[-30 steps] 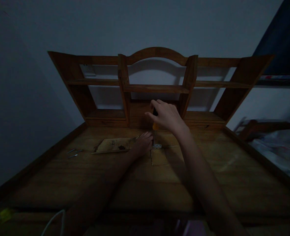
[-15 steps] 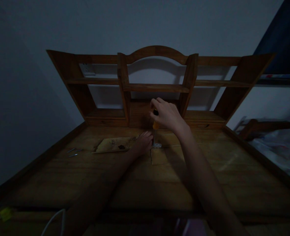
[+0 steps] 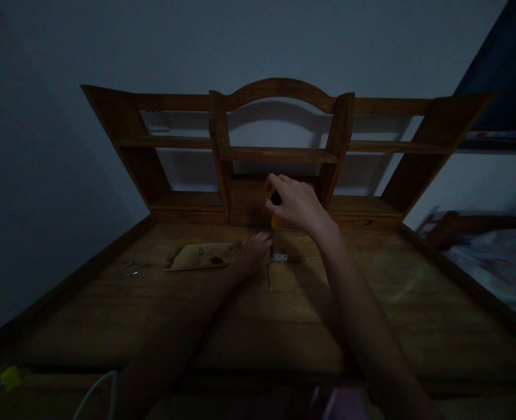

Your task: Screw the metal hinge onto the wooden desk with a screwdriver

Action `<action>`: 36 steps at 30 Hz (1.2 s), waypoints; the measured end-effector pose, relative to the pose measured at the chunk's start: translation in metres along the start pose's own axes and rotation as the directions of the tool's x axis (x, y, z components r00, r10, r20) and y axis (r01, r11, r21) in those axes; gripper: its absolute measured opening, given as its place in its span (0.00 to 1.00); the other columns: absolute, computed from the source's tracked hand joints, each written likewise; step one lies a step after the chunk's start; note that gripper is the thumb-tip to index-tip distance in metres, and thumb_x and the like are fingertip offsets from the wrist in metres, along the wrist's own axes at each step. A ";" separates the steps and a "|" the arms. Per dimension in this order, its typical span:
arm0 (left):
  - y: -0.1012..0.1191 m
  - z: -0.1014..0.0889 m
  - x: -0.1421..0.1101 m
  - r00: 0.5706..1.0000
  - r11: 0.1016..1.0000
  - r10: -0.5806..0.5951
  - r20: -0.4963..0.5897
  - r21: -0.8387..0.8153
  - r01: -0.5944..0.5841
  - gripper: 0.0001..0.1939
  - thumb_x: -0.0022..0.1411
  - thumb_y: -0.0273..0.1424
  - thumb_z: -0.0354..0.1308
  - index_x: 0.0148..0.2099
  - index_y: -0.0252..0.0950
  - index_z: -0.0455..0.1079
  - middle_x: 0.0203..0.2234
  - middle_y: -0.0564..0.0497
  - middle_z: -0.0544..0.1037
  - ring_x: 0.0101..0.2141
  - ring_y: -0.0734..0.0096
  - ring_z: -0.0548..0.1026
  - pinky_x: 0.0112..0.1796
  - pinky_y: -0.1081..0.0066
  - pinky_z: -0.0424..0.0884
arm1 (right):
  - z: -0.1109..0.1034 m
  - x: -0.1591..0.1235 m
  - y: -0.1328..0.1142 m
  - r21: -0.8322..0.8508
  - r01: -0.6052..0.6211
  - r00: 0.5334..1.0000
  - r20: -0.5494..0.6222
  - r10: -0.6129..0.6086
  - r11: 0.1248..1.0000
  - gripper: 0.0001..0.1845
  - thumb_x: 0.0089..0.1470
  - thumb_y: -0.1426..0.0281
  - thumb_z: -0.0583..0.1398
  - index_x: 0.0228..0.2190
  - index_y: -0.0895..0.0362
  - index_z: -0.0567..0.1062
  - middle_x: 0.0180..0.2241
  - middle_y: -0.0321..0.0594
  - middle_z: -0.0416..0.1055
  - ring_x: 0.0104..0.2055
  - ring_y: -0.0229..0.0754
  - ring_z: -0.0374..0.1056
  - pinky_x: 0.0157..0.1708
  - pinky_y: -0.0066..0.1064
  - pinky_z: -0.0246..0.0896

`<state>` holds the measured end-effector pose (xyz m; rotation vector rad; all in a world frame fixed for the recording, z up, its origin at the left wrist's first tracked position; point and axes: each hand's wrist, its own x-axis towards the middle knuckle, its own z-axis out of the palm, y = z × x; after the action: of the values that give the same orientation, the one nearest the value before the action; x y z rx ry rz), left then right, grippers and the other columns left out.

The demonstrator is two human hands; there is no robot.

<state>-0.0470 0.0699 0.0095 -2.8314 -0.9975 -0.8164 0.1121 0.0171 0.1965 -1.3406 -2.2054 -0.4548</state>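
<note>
My right hand (image 3: 295, 201) is closed around the handle of a screwdriver (image 3: 276, 221) with a yellow and black grip. Its thin shaft points down, and the tip meets a small metal hinge (image 3: 279, 258). The hinge lies over the edge of a light wooden piece (image 3: 283, 278). Just left of the hinge, my left hand (image 3: 257, 252) rests on the right end of a rough wooden board (image 3: 201, 256), fingers bent and close together. Whether those fingertips also pinch something small by the hinge is too dark to make out.
Several thin metal pieces, perhaps screws, (image 3: 129, 273) lie on the wooden desk (image 3: 153, 326), left of the board. Behind stands a wooden shelf unit (image 3: 279, 156) against the wall. A white cable (image 3: 94, 389) and a yellow object (image 3: 10, 378) are at the front left.
Both hands keep nearly the same place, and the screwdriver still stands on the hinge. The view has shifted very slightly.
</note>
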 end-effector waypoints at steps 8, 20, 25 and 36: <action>0.002 -0.002 -0.001 0.999 1.000 0.010 -0.038 0.010 -0.010 0.08 0.65 0.21 0.50 0.41 0.37 0.68 0.46 0.44 0.72 0.51 0.58 0.69 0.54 0.57 0.69 | -0.004 -0.003 -0.001 0.101 0.011 1.000 0.024 -0.013 0.995 0.16 0.56 0.66 0.56 0.47 0.55 0.66 0.48 0.45 0.69 0.42 0.49 0.69 0.40 0.38 0.58; 0.002 -0.004 0.001 1.000 1.000 0.004 0.002 -0.003 -0.004 0.11 0.66 0.19 0.48 0.42 0.36 0.68 0.46 0.44 0.72 0.51 0.58 0.69 0.54 0.57 0.69 | -0.004 -0.003 0.001 0.087 0.010 1.000 0.027 -0.012 0.996 0.17 0.56 0.67 0.56 0.48 0.54 0.67 0.52 0.46 0.67 0.43 0.48 0.69 0.40 0.37 0.58; 0.001 -0.001 0.000 1.000 1.000 -0.026 0.008 -0.014 0.026 0.10 0.66 0.20 0.47 0.40 0.36 0.69 0.45 0.44 0.72 0.50 0.59 0.70 0.53 0.57 0.70 | -0.004 -0.003 -0.003 0.054 0.002 1.000 0.023 -0.003 0.999 0.16 0.61 0.63 0.54 0.49 0.55 0.67 0.50 0.47 0.70 0.44 0.49 0.69 0.40 0.38 0.57; 0.004 -0.004 0.000 0.999 1.000 -0.019 -0.027 -0.014 0.019 0.12 0.65 0.20 0.48 0.46 0.37 0.68 0.50 0.44 0.71 0.54 0.57 0.68 0.57 0.54 0.67 | -0.005 -0.002 -0.003 0.063 0.019 1.000 -0.008 -0.019 0.998 0.16 0.58 0.67 0.53 0.48 0.55 0.68 0.49 0.45 0.70 0.43 0.48 0.69 0.40 0.37 0.56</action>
<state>-0.0465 0.0658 0.0131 -2.8184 -1.0207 -0.8648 0.1116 0.0123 0.1993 -1.2842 -2.2095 -0.3931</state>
